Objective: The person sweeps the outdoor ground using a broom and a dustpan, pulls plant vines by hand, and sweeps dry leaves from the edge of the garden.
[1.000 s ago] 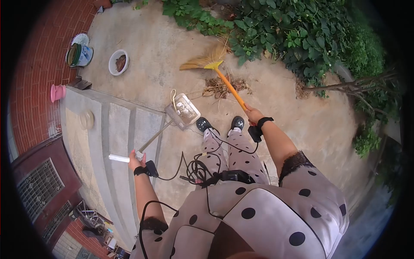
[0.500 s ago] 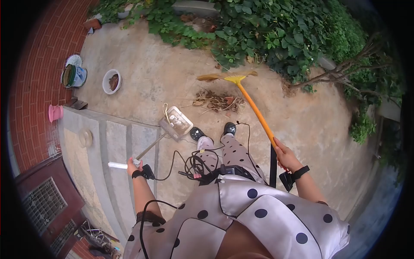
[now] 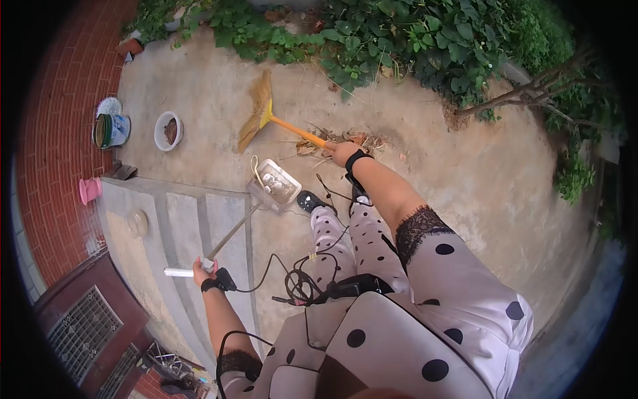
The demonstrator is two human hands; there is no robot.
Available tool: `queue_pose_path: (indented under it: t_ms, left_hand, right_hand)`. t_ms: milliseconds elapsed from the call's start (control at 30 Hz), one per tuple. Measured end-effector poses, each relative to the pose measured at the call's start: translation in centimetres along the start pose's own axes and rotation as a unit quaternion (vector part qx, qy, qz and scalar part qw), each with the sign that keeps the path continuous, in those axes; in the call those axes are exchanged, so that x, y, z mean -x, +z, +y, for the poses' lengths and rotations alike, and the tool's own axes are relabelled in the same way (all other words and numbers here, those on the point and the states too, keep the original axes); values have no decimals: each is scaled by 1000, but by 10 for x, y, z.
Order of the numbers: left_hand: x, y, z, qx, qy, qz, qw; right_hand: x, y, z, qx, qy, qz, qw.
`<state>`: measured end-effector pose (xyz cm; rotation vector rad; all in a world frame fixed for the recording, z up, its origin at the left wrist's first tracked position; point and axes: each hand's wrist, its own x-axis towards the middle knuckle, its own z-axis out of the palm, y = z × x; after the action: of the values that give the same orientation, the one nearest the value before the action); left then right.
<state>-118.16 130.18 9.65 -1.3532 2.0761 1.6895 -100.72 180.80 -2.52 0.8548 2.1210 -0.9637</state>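
My right hand [image 3: 342, 153] is wrapped round the orange handle of a broom [image 3: 299, 130]. The broom's yellow, straw-coloured head [image 3: 258, 114] points away to the left over the concrete, smeared by motion. Under and beyond my right hand lies a pile of dry leaves and twigs [image 3: 372, 142]. My left hand [image 3: 205, 270] grips the handle of a long-handled dustpan [image 3: 234, 233] near its white end. The dustpan's whitish pan [image 3: 279, 182] sits on the ground by my shoe, with pale bits and a looped cord at its edge.
A white bowl [image 3: 169, 131] with brown matter and a paint bucket [image 3: 111, 131] stand near the brick wall [image 3: 60, 146]. Concrete steps [image 3: 176, 219] run on my left. Leafy vines [image 3: 372, 40] and bare branches [image 3: 531, 93] border the yard. Black cables [image 3: 302, 282] hang at my waist.
My right hand has moved forward and left, swinging the broom head from beyond the leaf pile to the left of it. My left hand and the dustpan have barely moved.
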Motion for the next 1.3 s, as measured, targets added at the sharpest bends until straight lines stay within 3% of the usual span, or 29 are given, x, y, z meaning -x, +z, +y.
queue_pose_path:
  t_ms: [100,133,200,300,433,533,600,667,733,800,1067,1133,1200,1300]
  left_hand:
    - [-2,4,2,13,-2,-16,1000]
    - [-1,4,1,17,-5,-21,1000]
    - [3,9,3,16,2,6,1000]
    - [0,9,2,14,-4,4,1000]
    - [-11,5,3,5,-19,-8,1000]
    - [-17,4,-1,14,-26,-9,1000]
    - [-9,5,2,10,-16,-13,1000]
    - [-4,8,5,-5,-22,-1,1000]
    - [-12,4,5,4,-35,-28,999]
    - [-3,7,5,2,-29,-23,999]
    - [18,9,4,17,-26,-5,1000]
    - [22,7,2,23,-24,15,999]
    - [20,6,0,4,-14,-2,1000]
    - [13,0,-4,-3,-17,-9,1000]
  right_hand:
    - [58,13,82,-32,33,35,998]
    - [92,9,101,-77,90,32,992]
    - [159,14,134,-221,213,30,951]
    - [237,47,188,-351,295,72,886]
    - [301,46,203,-485,340,128,796]
    - [338,28,189,-509,347,155,773]
    - [356,21,182,-478,350,156,790]
    - [367,19,177,-299,281,168,896]
    - [364,7,169,-265,283,153,909]
    - [346,10,180,-136,98,219,961]
    - [168,-25,103,-31,-64,46,996]
    - [112,-9,85,-33,-150,99,983]
    - [72,-18,51,47,-77,5,996]
    - [31,-13,36,65,-60,3,996]
